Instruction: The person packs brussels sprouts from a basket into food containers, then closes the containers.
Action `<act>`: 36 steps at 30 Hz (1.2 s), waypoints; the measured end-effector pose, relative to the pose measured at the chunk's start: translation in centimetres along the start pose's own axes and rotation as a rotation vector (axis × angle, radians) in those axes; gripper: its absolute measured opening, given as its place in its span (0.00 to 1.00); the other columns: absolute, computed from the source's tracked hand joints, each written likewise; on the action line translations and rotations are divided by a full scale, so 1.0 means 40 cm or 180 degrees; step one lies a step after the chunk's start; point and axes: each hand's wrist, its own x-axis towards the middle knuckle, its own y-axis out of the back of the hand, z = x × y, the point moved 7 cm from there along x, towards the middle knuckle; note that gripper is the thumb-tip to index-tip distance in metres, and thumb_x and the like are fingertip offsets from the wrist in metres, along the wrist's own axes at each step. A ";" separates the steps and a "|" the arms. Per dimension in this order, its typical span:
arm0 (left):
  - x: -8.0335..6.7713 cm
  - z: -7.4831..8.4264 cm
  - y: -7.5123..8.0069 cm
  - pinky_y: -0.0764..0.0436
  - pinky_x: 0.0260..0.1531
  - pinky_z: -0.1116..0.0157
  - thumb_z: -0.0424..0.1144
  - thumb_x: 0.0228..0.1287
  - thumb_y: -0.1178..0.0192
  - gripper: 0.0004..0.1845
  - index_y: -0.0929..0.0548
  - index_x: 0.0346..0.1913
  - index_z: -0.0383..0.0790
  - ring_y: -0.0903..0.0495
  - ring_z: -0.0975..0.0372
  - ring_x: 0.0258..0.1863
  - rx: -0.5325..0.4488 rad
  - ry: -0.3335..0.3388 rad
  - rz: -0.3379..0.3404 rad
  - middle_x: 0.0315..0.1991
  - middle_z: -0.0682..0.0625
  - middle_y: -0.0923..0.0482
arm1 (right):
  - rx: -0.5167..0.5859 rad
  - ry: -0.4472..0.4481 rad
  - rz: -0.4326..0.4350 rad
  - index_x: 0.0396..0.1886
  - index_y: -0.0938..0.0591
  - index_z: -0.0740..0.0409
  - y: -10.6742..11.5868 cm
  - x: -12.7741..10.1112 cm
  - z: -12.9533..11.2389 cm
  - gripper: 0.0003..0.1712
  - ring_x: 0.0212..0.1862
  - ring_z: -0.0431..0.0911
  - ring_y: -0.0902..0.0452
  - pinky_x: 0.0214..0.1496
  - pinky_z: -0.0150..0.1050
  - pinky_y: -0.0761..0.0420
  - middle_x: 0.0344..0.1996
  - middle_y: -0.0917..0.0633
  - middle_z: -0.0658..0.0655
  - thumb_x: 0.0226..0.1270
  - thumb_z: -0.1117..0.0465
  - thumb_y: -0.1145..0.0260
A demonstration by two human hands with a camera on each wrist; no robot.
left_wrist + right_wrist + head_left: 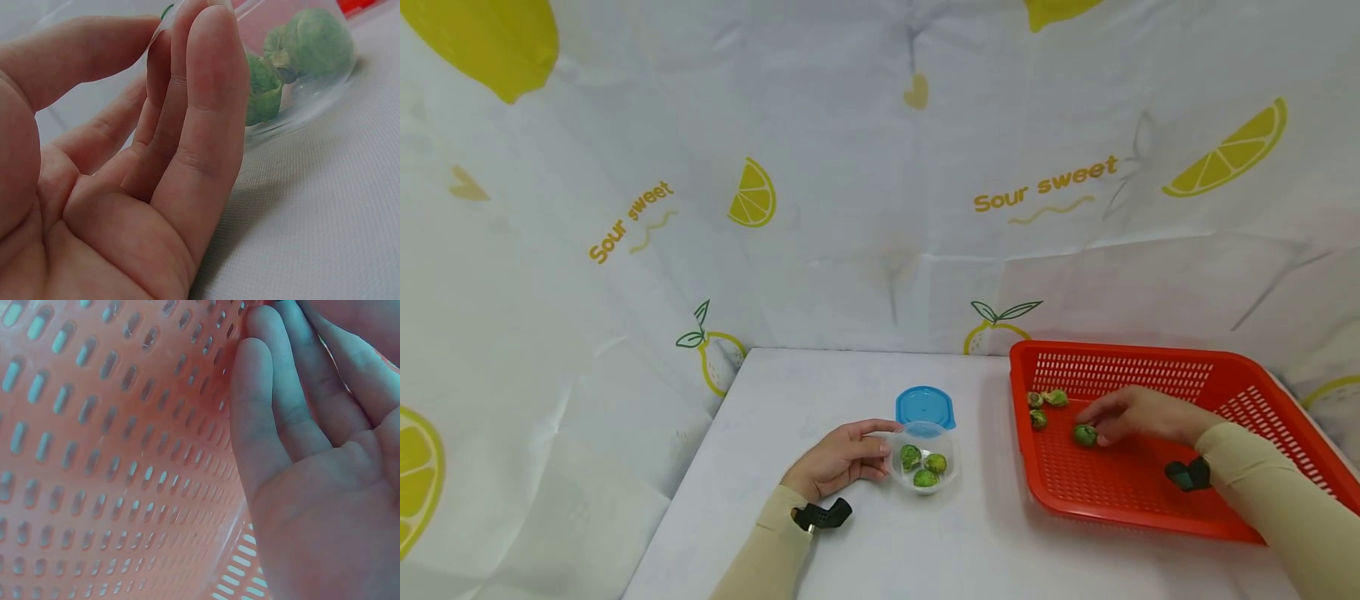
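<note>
In the head view my left hand (848,457) pinches the rim of a small clear plastic container (951,475) standing on the white table. Inside it sit three green Brussels sprouts (927,478); some also show through the wall as sprouts (317,42) in the left wrist view. My right hand (1138,414) reaches into a red perforated basket (1120,515) and holds one Brussels sprout (1085,435) between thumb and fingers, low over the basket floor. That sprout is nearly all hidden in the right wrist view, where my fingers (253,394) lie beside the slotted basket wall.
A blue lid (922,407) lies on the table (820,383) just behind the clear container. Three more sprouts (1056,397) rest in the basket's far left corner. Behind the table hangs a white sheet (850,275) printed with lemons.
</note>
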 end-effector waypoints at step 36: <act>-0.001 0.001 0.000 0.09 0.44 0.68 0.37 0.76 0.33 0.29 0.25 0.77 0.39 0.13 0.64 0.35 0.0024 0.0003 0.0020 0.37 0.52 0.15 | -0.0176 0.0062 0.0078 0.59 0.09 0.54 0.002 0.007 -0.003 0.19 0.56 0.50 0.21 0.56 0.44 0.19 0.54 0.09 0.55 0.70 0.58 0.24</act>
